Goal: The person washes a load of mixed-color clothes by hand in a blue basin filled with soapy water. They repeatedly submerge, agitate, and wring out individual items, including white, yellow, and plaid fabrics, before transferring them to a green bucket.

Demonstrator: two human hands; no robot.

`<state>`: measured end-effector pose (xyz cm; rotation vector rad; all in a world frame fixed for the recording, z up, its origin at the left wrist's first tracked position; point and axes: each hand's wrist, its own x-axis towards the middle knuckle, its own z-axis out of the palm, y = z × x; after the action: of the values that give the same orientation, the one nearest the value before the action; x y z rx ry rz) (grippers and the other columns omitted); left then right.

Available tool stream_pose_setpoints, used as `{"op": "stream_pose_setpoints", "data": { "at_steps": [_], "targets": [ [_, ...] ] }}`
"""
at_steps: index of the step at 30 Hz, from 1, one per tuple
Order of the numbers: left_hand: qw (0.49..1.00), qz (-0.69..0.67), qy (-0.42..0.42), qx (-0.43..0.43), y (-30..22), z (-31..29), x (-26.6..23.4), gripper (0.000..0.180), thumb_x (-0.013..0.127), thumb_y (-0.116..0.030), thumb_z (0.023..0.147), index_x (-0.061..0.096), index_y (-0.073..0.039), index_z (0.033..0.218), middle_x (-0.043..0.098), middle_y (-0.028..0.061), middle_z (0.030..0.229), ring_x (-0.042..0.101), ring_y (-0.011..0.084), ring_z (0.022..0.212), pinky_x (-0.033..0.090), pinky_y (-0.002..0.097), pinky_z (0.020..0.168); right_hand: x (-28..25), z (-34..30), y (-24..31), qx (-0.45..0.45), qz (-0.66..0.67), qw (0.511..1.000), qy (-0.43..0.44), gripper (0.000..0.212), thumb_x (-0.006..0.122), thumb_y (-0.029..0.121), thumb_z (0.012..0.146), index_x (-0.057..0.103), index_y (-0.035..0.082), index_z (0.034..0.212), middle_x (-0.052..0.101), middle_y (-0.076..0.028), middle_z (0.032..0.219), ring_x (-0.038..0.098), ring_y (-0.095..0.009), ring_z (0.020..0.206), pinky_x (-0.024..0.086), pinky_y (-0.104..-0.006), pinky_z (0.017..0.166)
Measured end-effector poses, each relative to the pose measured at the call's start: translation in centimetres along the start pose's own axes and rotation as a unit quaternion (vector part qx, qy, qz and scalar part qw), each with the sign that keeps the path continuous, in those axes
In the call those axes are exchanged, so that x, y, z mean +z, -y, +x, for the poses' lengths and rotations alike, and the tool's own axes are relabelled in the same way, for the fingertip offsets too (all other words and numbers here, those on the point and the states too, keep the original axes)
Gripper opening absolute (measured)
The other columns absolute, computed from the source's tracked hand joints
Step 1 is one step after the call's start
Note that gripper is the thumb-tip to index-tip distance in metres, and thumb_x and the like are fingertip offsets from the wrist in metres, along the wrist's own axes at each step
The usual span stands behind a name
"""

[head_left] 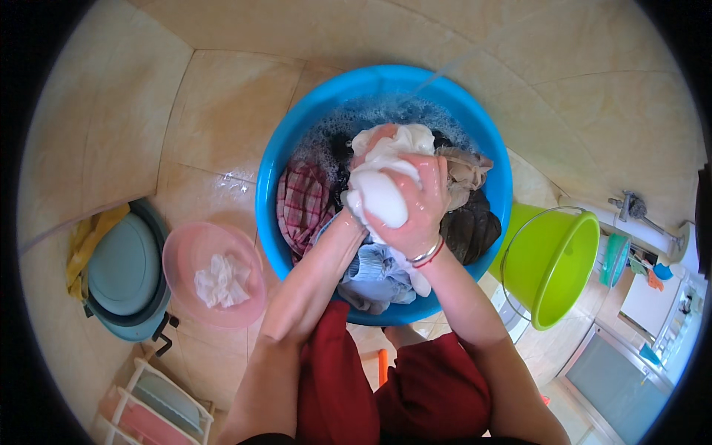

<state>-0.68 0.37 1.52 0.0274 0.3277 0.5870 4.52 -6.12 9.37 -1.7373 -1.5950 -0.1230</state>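
Over the large blue basin [268, 222], my right hand [424, 202], with a bracelet at its wrist, is closed around a smooth white bar of soap [387, 202]. The soap is pressed against a wet white cloth [404, 141]. My left hand [375, 139] is closed on that cloth from below; most of it is hidden by cloth and soap. Around my hands in the basin lie a red plaid garment [304, 194], a light blue garment [371, 268], a beige cloth [466, 167] and a dark garment [473, 226]. Foamy water [437, 111] fills the far side.
Left of the basin is a pink basin [178, 271] holding a crumpled white cloth [222, 282]. Beyond it stands a grey-blue lidded container [122, 259] with yellow cloth. A lime green bucket [545, 263] tilts at the right. A rack [159, 404] sits lower left.
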Motion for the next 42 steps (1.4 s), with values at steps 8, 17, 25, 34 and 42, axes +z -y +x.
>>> {"op": "stream_pose_setpoints", "data": {
  "at_steps": [8, 17, 25, 34, 42],
  "targets": [
    [0.937, 0.251, -0.219, 0.107, -1.4, -3.2, 0.0, 0.026, 0.064, -0.024, 0.09, 0.063, -0.006, 0.108, 0.066, 0.007, 0.099, 0.062, 0.013, 0.09, 0.051, 0.0284, 0.078, 2.6, 0.2, -10.1, 0.328, 0.067, 0.94, 0.062, 0.032, 0.067, 0.029, 0.08, 0.063, 0.001, 0.095, 0.059, -0.018, 0.091, 0.06, -0.038, 0.078, 0.05, -0.0437, 0.07],
    [0.934, 0.275, -0.183, 0.134, -2.7, -1.7, -2.1, 0.066, 0.069, -0.023, 0.087, 0.035, -0.007, 0.141, 0.047, 0.0099, 0.134, 0.048, 0.0185, 0.119, 0.039, 0.03, 0.1, 3.7, -0.2, -11.1, 0.154, -0.158, 0.964, 0.146, 0.072, 0.07, 0.052, 0.076, 0.047, 0.017, 0.134, 0.044, -0.018, 0.133, 0.046, -0.043, 0.112, 0.043, -0.0529, 0.089],
    [0.894, 0.398, -0.195, 0.07, -2.4, 2.3, -10.1, 0.052, 0.065, -0.004, 0.085, 0.047, -0.004, 0.134, 0.058, 0.0082, 0.124, 0.055, 0.0195, 0.113, 0.044, 0.0314, 0.096, 9.3, -2.0, -13.5, 0.175, -0.275, 0.879, 0.348, 0.067, 0.065, 0.05, 0.082, 0.048, 0.01, 0.133, 0.05, -0.019, 0.13, 0.05, -0.038, 0.118, 0.045, -0.0508, 0.089],
    [0.948, 0.254, -0.19, -0.037, -3.1, 3.6, -7.2, 0.066, 0.061, -0.055, 0.087, 0.05, -0.007, 0.131, 0.057, 0.0097, 0.125, 0.053, 0.0221, 0.116, 0.043, 0.0379, 0.098, 7.9, -1.8, -13.1, 0.106, -0.09, 0.98, 0.142, 0.029, 0.063, 0.014, 0.076, 0.066, 0.009, 0.105, 0.06, -0.016, 0.111, 0.054, -0.036, 0.105, 0.045, -0.0458, 0.087],
    [0.994, 0.038, 0.039, -0.09, -3.6, 2.9, -2.7, 0.063, 0.049, -0.054, 0.093, 0.045, -0.006, 0.134, 0.055, 0.0151, 0.127, 0.057, 0.0287, 0.113, 0.047, 0.0412, 0.097, -1.8, -1.6, -0.5, -0.099, 0.043, 0.975, 0.195, 0.037, 0.072, 0.016, 0.06, 0.069, 0.014, 0.097, 0.058, -0.007, 0.106, 0.051, -0.03, 0.098, 0.038, -0.0434, 0.085]
  ]
}}
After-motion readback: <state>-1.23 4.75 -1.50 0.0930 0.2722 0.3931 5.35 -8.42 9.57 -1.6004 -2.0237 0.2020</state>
